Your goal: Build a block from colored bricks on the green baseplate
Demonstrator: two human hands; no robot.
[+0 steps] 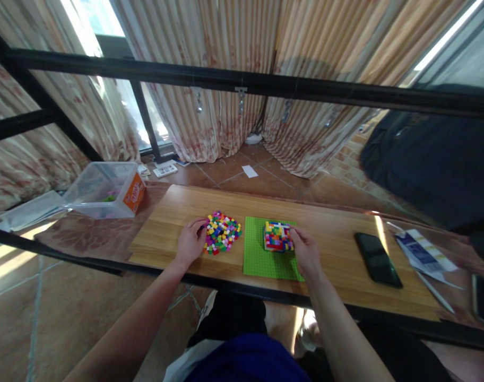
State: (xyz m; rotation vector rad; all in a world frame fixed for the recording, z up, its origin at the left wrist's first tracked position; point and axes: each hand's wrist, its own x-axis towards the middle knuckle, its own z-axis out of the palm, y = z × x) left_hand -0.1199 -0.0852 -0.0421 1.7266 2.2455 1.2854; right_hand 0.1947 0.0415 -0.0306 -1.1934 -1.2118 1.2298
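Note:
A loose pile of small multicoloured toy bricks (222, 232) lies on the wooden board. At its left edge, my left hand (192, 241) has its fingers curled together among the bricks; whatever lies between the fingertips is too small to make out. To the right of the pile is a green studded baseplate (258, 265). A rectangular block built of colourful bricks (278, 236) stands on the upper part of this plate. My right hand (305, 250) grips the block's right edge, the thumb and fingers closed at its corner and covering part of it.
A black phone (378, 260) and torn packaging (425, 254) lie to the right. A clear plastic box (102, 185) with an orange label stands at the far left. A dark metal bar (242, 85) crosses beyond the wooden board (158, 233), before the curtains.

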